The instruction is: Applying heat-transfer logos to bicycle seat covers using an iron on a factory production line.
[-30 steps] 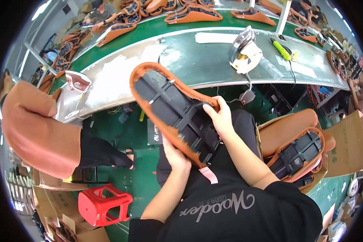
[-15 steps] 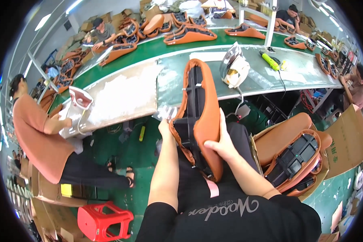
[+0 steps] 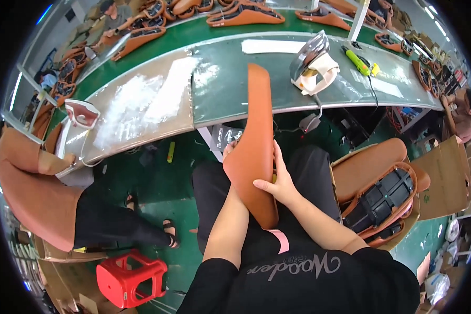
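A long brown leather-covered seat [image 3: 251, 157] stands upright in front of my body, its smooth cover facing me and its narrow end up. My right hand [image 3: 278, 180] grips its right edge, the thumb lying across the cover. Behind the seat's left edge is my left hand [image 3: 229, 148], mostly hidden, with only some fingers showing as it holds on there. A pink strip [image 3: 278, 240] lies at the seat's lower end against my black shirt.
On the bench [image 3: 220, 89] ahead rest a steam iron [image 3: 314, 65] and a green corded tool [image 3: 357, 62]. To my right, a cardboard box [image 3: 445, 183] holds several brown seats. At left are a person [image 3: 36, 188] beside another iron [image 3: 82, 114] and a red stool [image 3: 131, 280].
The seat has turned over in my hands: its black underside showed before, and now the smooth brown cover does. My view has tipped down slightly.
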Demonstrator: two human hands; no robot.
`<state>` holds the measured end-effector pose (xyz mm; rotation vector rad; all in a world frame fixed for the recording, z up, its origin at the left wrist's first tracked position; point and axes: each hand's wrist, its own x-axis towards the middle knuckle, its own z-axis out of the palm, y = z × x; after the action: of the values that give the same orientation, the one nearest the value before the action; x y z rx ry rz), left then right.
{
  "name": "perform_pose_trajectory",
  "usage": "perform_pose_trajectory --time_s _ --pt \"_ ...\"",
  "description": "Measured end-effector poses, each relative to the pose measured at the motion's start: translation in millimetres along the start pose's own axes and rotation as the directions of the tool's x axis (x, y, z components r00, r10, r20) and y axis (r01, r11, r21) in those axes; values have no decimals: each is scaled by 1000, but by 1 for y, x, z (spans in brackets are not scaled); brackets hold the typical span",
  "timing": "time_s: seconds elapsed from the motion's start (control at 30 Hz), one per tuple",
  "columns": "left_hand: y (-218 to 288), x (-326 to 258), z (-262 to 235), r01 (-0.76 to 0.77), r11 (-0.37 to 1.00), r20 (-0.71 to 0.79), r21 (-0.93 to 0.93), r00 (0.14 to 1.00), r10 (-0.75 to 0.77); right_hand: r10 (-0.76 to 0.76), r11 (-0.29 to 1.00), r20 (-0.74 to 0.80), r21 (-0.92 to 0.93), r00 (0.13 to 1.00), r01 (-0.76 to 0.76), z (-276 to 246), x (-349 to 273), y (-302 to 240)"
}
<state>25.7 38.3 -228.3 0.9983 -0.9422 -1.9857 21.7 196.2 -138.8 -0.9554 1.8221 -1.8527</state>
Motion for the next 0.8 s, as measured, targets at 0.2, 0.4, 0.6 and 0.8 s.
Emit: perform_pose_trajectory --time_s 0.2,0.4,0.6,0.8 --pt "3 -23 -3 3 976 89 -217 996 17 14 999 12 -32 1000 -13 17 -12 19" --pt "23 -20 1 -8 888 160 -460 983 92 14 999 47 -40 999 -12 14 -11 22" --pt "57 -22 -2 -230 958 195 -173 945 262 22 988 131 147 991 -41 2 -6 23" --pt "64 -55 12 134 906 335 -401 942 9 -6 957 101 290 995 -24 14 -12 27"
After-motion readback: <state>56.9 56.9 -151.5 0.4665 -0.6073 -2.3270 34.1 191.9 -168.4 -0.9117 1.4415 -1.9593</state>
